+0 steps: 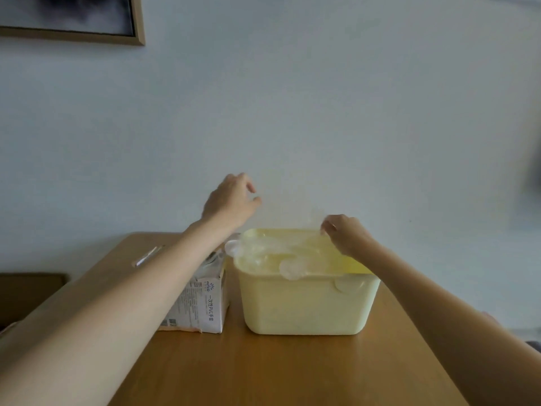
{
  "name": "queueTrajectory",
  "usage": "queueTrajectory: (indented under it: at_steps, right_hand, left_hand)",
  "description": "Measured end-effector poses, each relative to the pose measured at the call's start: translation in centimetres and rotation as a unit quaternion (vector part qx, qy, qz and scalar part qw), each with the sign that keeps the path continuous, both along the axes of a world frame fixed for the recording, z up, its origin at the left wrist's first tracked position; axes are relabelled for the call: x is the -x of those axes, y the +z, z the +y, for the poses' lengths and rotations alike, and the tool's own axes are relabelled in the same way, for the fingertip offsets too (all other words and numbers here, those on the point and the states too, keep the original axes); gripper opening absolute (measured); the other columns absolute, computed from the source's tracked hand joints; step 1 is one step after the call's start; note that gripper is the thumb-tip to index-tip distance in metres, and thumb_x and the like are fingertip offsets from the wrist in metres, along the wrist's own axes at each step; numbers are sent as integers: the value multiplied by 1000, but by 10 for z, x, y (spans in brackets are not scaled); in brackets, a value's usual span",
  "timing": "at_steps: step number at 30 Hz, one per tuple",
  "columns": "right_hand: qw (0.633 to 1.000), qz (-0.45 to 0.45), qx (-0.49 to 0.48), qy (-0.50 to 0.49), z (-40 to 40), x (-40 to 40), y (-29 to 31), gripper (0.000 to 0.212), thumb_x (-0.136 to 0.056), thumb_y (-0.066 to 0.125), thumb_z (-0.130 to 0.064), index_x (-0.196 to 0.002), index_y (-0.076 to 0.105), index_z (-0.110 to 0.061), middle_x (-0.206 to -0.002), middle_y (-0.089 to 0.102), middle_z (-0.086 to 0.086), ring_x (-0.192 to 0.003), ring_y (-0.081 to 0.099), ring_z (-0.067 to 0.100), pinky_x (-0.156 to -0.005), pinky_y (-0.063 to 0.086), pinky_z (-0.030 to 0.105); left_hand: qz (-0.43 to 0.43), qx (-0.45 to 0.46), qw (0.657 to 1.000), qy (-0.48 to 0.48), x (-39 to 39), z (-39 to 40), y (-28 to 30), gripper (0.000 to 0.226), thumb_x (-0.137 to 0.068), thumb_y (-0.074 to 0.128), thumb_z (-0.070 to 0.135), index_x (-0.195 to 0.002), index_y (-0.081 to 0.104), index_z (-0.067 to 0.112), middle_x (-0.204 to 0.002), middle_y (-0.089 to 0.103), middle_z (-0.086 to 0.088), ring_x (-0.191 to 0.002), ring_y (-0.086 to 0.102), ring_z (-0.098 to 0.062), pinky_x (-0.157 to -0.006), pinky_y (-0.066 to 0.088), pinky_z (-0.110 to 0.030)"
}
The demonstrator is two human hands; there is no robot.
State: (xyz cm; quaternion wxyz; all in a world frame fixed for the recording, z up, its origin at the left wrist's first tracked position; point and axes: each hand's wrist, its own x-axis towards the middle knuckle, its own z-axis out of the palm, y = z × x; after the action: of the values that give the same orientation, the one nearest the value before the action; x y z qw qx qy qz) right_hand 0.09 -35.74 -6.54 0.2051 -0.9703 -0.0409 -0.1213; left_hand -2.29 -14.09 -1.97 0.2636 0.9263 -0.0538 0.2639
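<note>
A pale yellow plastic bin [307, 306] stands on the wooden table [263, 370]. A clear plastic bag [272, 253] lies crumpled over its open top and rim. My right hand [347, 234] is at the bin's back rim, with its fingertips pinching the clear plastic. My left hand [231, 202] is raised above the bin's back left corner, fingers curled, thumb and forefinger a little apart. Whether a film of plastic runs up to it is too faint to tell.
A white carton of disposable gloves [205, 300] stands just left of the bin, partly behind my left forearm. A small clear wrapper [147, 255] lies at the table's far left. A wall is close behind the table, with a framed picture [87, 22] at top left.
</note>
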Motion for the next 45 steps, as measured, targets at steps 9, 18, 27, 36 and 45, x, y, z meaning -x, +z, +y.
queueTrajectory:
  at_steps: [9,18,27,36,45]
  right_hand:
    - [973,104,205,-29,5,12,-8,18,-90,34,-2,-82,49,-8,-85,49,4,-82,51,24,-65,40,27]
    - [928,-135,343,52,22,19,14,16,-93,47,-12,-109,52,-11,-106,56,7,-111,49,26,-74,37,31]
    - [901,340,269,-7,24,6,-3,45,-96,45,-39,-133,49,-15,-136,49,3,-123,48,21,-94,38,27]
    - [914,293,266,87,40,2,8,37,-93,53,-22,-127,51,-8,-109,61,10,-86,63,25,-76,54,33]
    - [959,-7,118,259,132,38,49,23,-86,50,-8,-96,70,-1,-102,69,11,-89,64,26,-79,49,28]
  left_hand:
    - [397,-253,878,-90,-20,-50,-45,50,-93,55,29,-136,41,6,-121,55,-9,-71,57,-15,-68,50,-25]
    - [451,-361,807,-124,-35,-50,-59,41,-97,44,23,-135,47,9,-137,50,-8,-108,51,-21,-85,42,-30]
    - [473,-389,788,-61,-36,-48,-62,45,-98,33,41,-141,38,33,-144,40,5,-124,46,-22,-88,41,-31]
    - [200,-282,926,-155,-13,-32,-35,31,-92,45,7,-117,62,15,-113,65,-4,-101,60,-20,-87,44,-26]
    - [149,-105,983,-3,26,76,-25,19,-91,51,16,-98,68,17,-99,61,4,-94,57,-15,-78,42,-24]
